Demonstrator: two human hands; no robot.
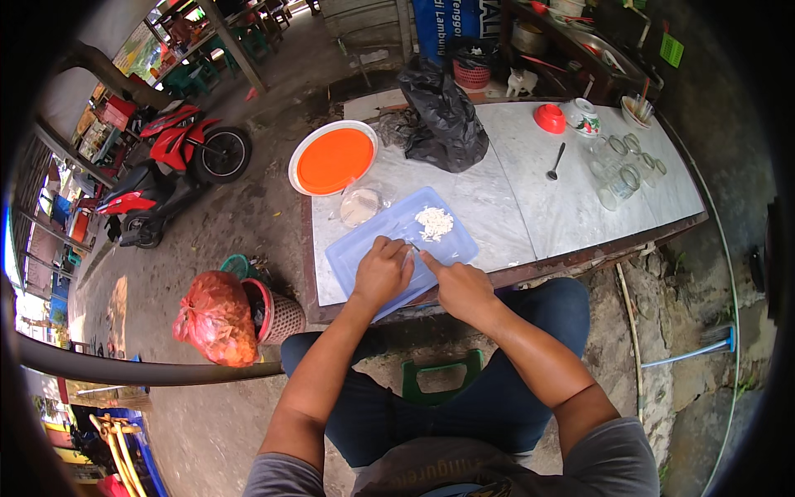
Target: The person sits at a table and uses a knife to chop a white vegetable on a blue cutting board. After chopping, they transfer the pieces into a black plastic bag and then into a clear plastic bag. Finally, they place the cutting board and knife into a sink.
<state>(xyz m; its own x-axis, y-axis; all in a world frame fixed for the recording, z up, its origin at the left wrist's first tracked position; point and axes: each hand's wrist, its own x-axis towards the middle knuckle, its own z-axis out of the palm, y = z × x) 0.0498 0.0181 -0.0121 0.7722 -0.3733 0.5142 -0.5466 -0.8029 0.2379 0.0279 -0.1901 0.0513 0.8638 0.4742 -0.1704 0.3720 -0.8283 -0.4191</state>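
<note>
A light blue plastic tray (348, 258) lies at a slant on the near left part of the table. On it, a heap of small white cut pieces (435, 223) sits towards the far right corner. My right hand (464, 289) grips a small knife (415, 246), its index finger stretched along the tool; the handle is hidden in the hand. My left hand (384, 273) is curled over the tray beside the blade, fingers closed on a pale food piece that is mostly covered. Beyond it lies a round pale item (360, 207) in a clear plastic bag.
The marble-topped table (515, 161) carries an orange lid (338, 160), a black plastic bag (444, 124), a spoon (556, 163), bowls (550, 118) and several glass jars (621, 180). A filled red bag (217, 317) and a basket (286, 317) stand left. A motorcycle (177, 149) is parked beyond.
</note>
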